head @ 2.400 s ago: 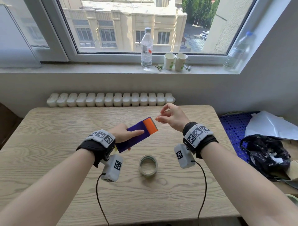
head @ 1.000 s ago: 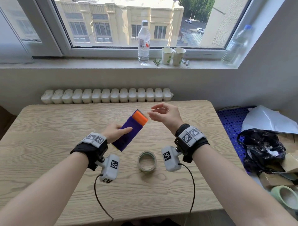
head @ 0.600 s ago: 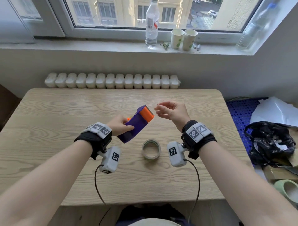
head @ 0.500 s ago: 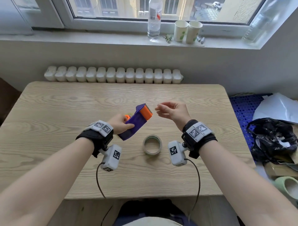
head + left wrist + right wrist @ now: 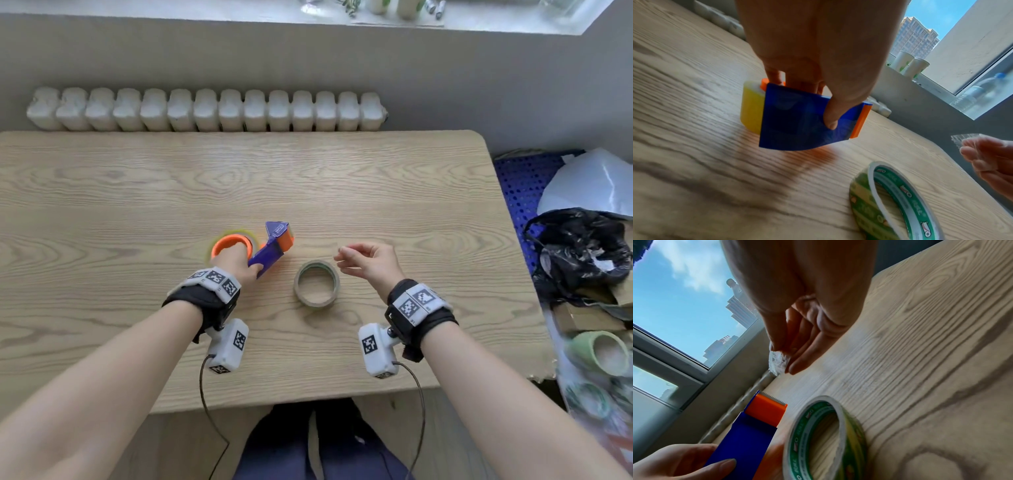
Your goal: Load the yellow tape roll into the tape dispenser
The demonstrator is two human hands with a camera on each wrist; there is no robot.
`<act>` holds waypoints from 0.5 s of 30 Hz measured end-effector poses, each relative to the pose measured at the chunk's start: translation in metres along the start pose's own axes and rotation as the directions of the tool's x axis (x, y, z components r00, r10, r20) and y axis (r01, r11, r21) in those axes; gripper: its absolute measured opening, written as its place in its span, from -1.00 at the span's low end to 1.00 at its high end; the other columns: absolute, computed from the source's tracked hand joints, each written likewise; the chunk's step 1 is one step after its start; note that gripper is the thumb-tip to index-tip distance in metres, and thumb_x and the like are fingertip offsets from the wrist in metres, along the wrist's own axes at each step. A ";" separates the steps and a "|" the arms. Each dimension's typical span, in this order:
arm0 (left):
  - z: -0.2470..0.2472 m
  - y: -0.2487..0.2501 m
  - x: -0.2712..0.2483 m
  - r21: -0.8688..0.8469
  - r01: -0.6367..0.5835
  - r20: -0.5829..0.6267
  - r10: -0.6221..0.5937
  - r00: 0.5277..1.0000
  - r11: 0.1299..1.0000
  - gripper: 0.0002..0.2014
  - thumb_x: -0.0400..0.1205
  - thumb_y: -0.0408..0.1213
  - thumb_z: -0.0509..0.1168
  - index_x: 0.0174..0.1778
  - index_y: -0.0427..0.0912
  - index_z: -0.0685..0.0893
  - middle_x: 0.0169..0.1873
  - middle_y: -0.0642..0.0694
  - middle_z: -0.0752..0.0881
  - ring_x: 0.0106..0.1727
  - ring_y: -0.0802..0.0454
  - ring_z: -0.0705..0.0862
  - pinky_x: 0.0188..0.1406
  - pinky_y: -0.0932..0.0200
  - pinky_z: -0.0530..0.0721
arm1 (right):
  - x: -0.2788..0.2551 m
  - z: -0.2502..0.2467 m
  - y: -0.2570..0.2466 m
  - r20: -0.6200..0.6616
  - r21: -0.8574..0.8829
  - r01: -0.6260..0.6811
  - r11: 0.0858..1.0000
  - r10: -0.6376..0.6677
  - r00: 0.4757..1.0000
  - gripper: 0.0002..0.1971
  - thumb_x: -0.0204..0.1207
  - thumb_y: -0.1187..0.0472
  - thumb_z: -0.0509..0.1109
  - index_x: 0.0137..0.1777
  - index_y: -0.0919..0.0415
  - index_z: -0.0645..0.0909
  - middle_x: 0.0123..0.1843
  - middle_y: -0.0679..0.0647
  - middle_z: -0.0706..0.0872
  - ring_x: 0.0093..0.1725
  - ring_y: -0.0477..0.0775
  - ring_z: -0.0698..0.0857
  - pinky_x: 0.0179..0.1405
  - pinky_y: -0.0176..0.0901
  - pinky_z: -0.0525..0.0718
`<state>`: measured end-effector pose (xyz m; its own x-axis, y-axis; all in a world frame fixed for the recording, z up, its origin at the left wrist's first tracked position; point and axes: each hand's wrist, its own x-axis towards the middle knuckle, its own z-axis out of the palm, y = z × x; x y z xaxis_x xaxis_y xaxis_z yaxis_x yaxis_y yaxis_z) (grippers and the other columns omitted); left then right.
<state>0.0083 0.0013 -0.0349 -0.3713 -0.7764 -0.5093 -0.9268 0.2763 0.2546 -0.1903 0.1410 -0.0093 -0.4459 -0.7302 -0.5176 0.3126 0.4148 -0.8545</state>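
Wooden counter [image 5: 376, 192], radiator [image 5: 205, 109] behind. Left hand [image 5: 236, 263] grip clasps blue dispenser [image 5: 803, 120], yellow tape roll [image 5: 752, 108] mounted, partly hidden. Right hand [image 5: 373, 263] grip pinches clear scrap [image 5: 778, 361]. Green-cored roll [image 5: 317, 287] flat between.

Bare forearms, no sleeves: each wrist wears a black strap [image 5: 202, 305] topped with white blocks printed with black square fiducial markers [image 5: 215, 279], a white camera pod [image 5: 227, 346] with its own marker hanging at 6 o'clock, thin dark cable [image 5: 209, 414] trailing off; dark trousers [image 5: 318, 445] below.
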 end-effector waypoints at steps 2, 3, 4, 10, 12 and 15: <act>0.005 0.001 0.002 0.010 -0.004 0.001 0.004 1.000 1.000 -0.71 0.59 -0.11 0.32 -0.16 -0.23 0.40 -0.36 -0.10 0.51 -0.21 -0.15 0.51 -0.19 0.05 0.41 | 0.000 -0.002 0.003 -0.010 -0.006 -0.007 1.000 0.007 1.000 -0.89 0.53 0.42 0.34 -0.20 0.29 0.62 -0.28 0.18 0.72 -0.47 -0.17 0.73 -0.31 -0.34 0.73; 0.006 0.002 0.002 0.013 -0.006 0.007 0.006 1.000 1.000 -0.71 0.59 -0.11 0.32 -0.15 -0.23 0.40 -0.31 -0.13 0.53 -0.21 -0.15 0.51 -0.19 0.05 0.40 | 0.000 -0.002 0.004 -0.014 -0.008 -0.008 1.000 0.008 1.000 -0.90 0.53 0.42 0.33 -0.20 0.30 0.62 -0.27 0.19 0.72 -0.48 -0.18 0.73 -0.31 -0.35 0.73; 0.008 0.003 0.003 0.019 -0.008 0.009 0.008 1.000 1.000 -0.71 0.59 -0.10 0.32 -0.15 -0.23 0.40 -0.28 -0.14 0.54 -0.20 -0.15 0.51 -0.18 0.05 0.41 | 0.000 -0.002 0.005 -0.018 -0.010 -0.009 1.000 0.009 1.000 -0.91 0.53 0.41 0.34 -0.18 0.31 0.62 -0.26 0.20 0.72 -0.48 -0.18 0.73 -0.32 -0.35 0.73; 0.015 0.005 0.006 0.090 -0.008 0.012 0.007 1.000 0.996 -0.69 0.58 -0.05 0.32 -0.20 -0.22 0.43 -0.41 -0.06 0.51 -0.23 -0.15 0.54 -0.23 0.06 0.42 | 0.005 -0.006 0.013 -0.048 -0.060 -0.040 0.997 0.037 0.998 -0.91 0.54 0.37 0.36 -0.03 0.40 0.62 -0.26 0.17 0.74 -0.46 -0.18 0.73 -0.31 -0.34 0.72; 0.015 0.007 0.006 0.109 -0.016 0.013 0.015 1.000 0.994 -0.68 0.57 -0.03 0.33 -0.20 -0.21 0.44 -0.33 -0.10 0.57 -0.23 -0.15 0.54 -0.24 0.05 0.42 | 0.005 -0.008 0.015 -0.049 -0.085 -0.043 0.996 0.039 0.998 -0.91 0.54 0.36 0.35 -0.04 0.39 0.63 -0.26 0.15 0.75 -0.45 -0.17 0.72 -0.30 -0.33 0.72; 0.018 0.008 0.005 0.120 -0.012 0.034 0.008 0.999 0.993 -0.68 0.56 -0.03 0.34 -0.20 -0.21 0.43 -0.40 -0.06 0.50 -0.23 -0.14 0.53 -0.24 0.04 0.42 | 0.004 -0.010 0.019 -0.048 -0.101 -0.048 0.994 0.043 0.998 -0.93 0.54 0.35 0.35 -0.09 0.36 0.65 -0.27 0.15 0.75 -0.45 -0.15 0.72 -0.30 -0.32 0.72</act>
<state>-0.0018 0.0095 -0.0505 -0.3807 -0.7546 -0.5345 -0.9223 0.3517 0.1604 -0.1944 0.1511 -0.0279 -0.4721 -0.6844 -0.5556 0.2469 0.5024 -0.8286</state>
